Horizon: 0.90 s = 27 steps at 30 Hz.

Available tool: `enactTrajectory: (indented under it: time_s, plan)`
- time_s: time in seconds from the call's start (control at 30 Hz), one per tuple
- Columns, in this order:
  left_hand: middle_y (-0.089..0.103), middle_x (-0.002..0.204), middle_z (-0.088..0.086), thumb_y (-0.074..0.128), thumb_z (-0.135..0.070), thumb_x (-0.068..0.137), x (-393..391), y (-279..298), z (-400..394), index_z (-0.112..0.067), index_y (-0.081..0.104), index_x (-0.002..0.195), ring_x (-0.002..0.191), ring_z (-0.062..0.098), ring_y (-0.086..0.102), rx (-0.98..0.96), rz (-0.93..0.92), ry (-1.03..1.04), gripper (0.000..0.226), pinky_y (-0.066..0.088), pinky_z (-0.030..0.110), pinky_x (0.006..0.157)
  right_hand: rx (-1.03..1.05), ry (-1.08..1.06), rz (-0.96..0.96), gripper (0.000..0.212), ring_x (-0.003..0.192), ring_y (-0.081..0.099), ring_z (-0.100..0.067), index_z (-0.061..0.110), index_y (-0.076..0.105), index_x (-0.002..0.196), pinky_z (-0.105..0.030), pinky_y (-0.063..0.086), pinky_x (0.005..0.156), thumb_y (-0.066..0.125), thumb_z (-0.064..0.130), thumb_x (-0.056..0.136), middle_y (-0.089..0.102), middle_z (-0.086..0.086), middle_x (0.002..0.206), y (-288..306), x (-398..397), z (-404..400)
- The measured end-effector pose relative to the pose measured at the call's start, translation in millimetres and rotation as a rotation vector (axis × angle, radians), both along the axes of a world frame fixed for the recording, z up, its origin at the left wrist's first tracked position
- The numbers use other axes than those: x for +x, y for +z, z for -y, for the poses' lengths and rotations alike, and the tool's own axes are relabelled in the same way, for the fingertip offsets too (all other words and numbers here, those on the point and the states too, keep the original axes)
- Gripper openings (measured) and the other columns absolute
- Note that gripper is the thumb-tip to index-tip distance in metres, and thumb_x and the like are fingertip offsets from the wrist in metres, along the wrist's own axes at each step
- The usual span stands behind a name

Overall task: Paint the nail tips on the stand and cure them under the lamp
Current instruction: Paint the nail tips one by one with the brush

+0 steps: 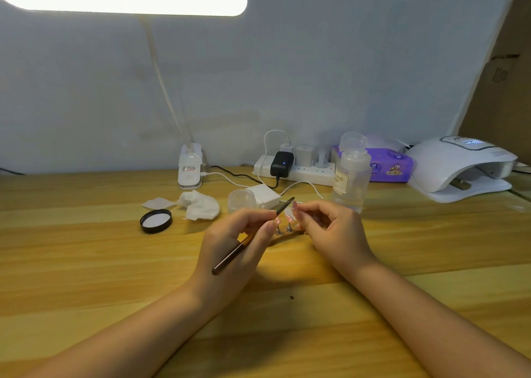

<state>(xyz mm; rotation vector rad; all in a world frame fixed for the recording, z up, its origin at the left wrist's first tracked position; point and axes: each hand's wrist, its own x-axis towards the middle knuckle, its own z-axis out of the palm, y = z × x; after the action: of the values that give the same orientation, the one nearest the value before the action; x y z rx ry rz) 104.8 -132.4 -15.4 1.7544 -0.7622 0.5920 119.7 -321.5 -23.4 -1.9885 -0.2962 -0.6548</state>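
- The wooden table (86,262) carries everything; the white curing lamp (459,170) sits at its far right edge, well apart from the hands.
- The left hand (232,245) grips a brush (253,236), bristles pointing up and right.
- The right hand (330,228) pinches a small pale piece (too blurred to name).
- The stand (284,235) lies between both hands, its nail tips (289,219) upright on pegs.

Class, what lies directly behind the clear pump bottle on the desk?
Behind the clear pump bottle sit a purple tissue pack and a white power strip; the bottle covers where they meet.
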Motion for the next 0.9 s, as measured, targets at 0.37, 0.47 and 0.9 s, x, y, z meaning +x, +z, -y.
enactTrajectory:
  time_s: [0.37,0.47,0.9]
  plan:
    - [0.069,0.079,-0.007,0.057,-0.033,0.090,1.4,-1.8,-1.2,-0.024,0.066,0.098,0.073,0.009,0.067,-0.047,0.006,-0.043,0.014,0.053,0.021,0.061,-0.030,-0.076,0.027,0.016,0.074,0.064,-0.002,0.018,0.071,0.099,-0.012,0.050,0.066,0.068,0.008,0.087,0.067,0.010,0.079,-1.8,2.7,2.1]
    - [0.067,0.078,-0.005,0.063,-0.028,0.090,2.5,-1.6,-0.8,-0.023,0.064,0.104,0.066,0.013,0.066,-0.058,-0.006,-0.044,0.015,0.055,0.030,0.057,-0.049,-0.075,0.047,0.018,0.077,0.064,0.000,0.017,0.071,0.100,-0.009,0.049,0.067,0.068,0.007,0.086,0.067,0.011,0.082,-2.1,1.9,1.6]
    - [0.069,0.095,0.000,0.055,-0.029,0.091,1.4,-1.4,-1.3,-0.016,0.063,0.112,0.085,0.018,0.068,0.076,0.067,-0.022,0.026,0.056,0.044,0.071,-0.132,-0.100,0.111,0.017,0.080,0.064,-0.004,0.013,0.072,0.100,-0.014,0.052,0.071,0.068,0.007,0.086,0.069,0.004,0.087,-0.9,0.9,0.9]
